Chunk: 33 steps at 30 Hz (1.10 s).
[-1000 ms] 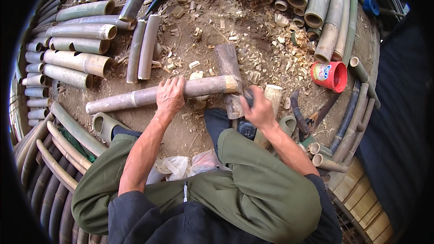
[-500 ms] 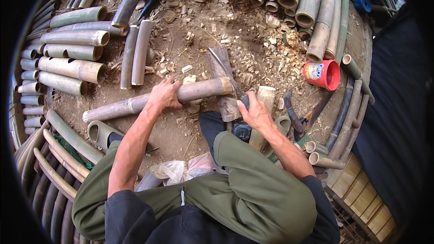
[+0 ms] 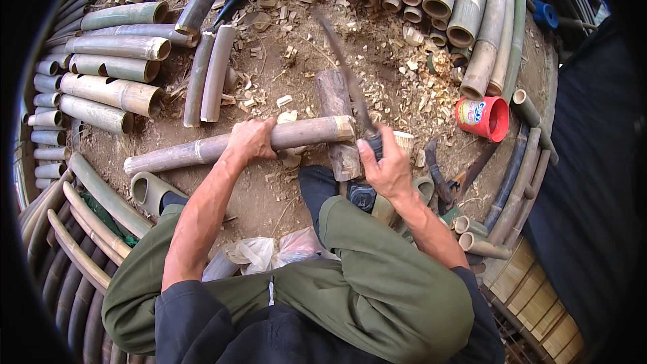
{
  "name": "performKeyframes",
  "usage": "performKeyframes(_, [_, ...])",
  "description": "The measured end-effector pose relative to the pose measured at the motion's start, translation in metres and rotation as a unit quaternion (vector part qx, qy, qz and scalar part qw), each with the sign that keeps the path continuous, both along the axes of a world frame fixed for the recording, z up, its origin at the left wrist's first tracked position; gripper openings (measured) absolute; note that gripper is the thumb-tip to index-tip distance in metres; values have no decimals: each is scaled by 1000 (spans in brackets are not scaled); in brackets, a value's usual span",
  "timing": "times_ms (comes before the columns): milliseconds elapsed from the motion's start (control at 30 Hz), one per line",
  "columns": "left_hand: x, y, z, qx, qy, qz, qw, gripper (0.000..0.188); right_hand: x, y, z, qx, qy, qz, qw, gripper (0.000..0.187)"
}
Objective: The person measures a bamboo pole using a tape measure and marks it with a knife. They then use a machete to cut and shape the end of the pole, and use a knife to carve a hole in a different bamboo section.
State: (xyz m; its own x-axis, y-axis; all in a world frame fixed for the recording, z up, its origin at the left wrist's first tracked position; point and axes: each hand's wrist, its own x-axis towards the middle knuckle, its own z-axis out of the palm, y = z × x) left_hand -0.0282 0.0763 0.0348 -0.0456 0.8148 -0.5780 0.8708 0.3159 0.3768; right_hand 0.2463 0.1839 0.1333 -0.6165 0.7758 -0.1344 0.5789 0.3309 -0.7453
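Observation:
My left hand [image 3: 251,140] is closed round a brownish bamboo pole [image 3: 303,133], gripping it near its middle. The pole slants across in front of my legs, and its pale, trimmed right end rests over a short wooden block [image 3: 335,94] on the ground. In my right hand [image 3: 391,170] is the dark handle of a machete [image 3: 348,75]. Its long blade points away from me and a little left, raised beside the pole's cut end and apart from it. The blade is slightly blurred.
Cut bamboo tubes [image 3: 111,67] are stacked at the left, more along the back [image 3: 465,20]. A red plastic tub [image 3: 497,120] stands at the right, near a saw [image 3: 472,168]. Pale wood chips [image 3: 418,87] litter the soil. Plastic bags [image 3: 259,255] lie between my legs.
My right hand has lifted the machete up and away from the pole's end, its blade now more upright. The left hand keeps its grip, and the pole has barely shifted.

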Motion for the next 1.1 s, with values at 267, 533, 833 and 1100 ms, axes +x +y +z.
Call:
performKeyframes(267, [5, 2, -8, -14, 19, -32, 999, 64, 23, 9, -52, 10, -178, 24, 984, 37])
performKeyframes(533, [5, 1, -7, 11, -1, 6, 1000, 60, 15, -2, -26, 71, 50, 2, 996, 42])
performKeyframes(833, [26, -32, -19, 145, 110, 17, 983, 40, 2, 5, 4, -14, 55, -20, 998, 42])
performKeyframes(1100, [37, -28, -31, 273, 161, 24, 948, 40, 32, 23, -62, -3, -123, 40, 992, 41])
